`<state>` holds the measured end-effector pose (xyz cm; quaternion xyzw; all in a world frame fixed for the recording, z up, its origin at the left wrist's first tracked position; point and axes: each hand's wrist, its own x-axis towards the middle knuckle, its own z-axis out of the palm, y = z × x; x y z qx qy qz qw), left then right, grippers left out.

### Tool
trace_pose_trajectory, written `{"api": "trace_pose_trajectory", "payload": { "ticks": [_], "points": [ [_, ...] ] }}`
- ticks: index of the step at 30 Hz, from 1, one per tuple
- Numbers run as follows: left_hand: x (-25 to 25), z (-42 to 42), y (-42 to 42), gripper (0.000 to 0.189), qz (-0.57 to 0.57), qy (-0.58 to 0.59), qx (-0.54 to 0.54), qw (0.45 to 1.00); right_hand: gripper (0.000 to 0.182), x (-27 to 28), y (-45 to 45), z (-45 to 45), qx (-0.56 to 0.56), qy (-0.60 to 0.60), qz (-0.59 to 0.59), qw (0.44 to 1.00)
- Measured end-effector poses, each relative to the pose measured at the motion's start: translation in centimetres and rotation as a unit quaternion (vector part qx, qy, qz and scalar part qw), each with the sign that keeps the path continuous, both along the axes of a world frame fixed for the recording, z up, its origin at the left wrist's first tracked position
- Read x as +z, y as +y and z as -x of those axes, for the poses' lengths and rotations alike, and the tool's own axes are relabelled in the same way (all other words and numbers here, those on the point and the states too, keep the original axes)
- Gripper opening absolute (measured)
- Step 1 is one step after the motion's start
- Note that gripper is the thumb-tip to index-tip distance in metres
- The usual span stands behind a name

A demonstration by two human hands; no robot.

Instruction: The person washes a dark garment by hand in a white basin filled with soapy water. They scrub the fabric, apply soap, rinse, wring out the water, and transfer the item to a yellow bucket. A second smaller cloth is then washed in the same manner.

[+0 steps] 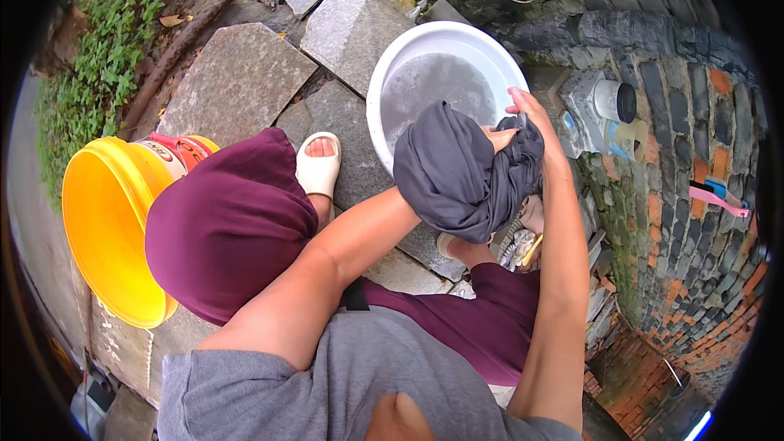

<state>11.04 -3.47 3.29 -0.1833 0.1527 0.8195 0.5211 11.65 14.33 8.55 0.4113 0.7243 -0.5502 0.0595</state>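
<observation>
A bunched dark grey cloth (453, 177), perhaps a garment, hangs over my left forearm and wrist, in front of the basin's near rim. My left hand (501, 138) is mostly hidden by it; only a few fingers show, gripping a gathered fold. Against the right end of the bundle, my right hand (531, 107) holds the fabric from the outer side, its fingertips over the basin's right rim. The round white plastic basin (381, 79) contains cloudy grey water (438, 82) with some suds. Whether any cloth lies under the water cannot be seen.
A yellow plastic bucket (110, 196) lies tipped on its side beside my left knee. Small crumpled cloths (523, 242) are by my right foot. Containers (612, 101) stand along the brick wall (667, 135), where a pink-handled item (719, 199) rests. Uneven stone slabs (239, 76) pave the ground.
</observation>
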Motion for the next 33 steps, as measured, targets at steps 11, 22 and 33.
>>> {"api": "trace_pose_trajectory", "payload": {
  "ticks": [11, 22, 33],
  "points": [
    [0.5, 0.1, 0.0, 0.076, -0.005, 0.007, -0.018, 1.000, 0.052, 5.2, -0.9, -0.3, 0.237, 0.222, 0.162, 0.932],
    [0.4, 0.6, 1.3, 0.079, 0.021, 0.083, -0.051, 0.995, 0.044, -0.8, -3.8, 0.7, 0.141, -0.017, -0.149, 0.979],
    [1.4, 2.3, 2.9, 0.089, 0.029, 0.431, -0.196, 0.880, 0.073, 4.7, -3.9, -1.0, 0.182, 0.086, 0.079, 0.976]
  ]
}}
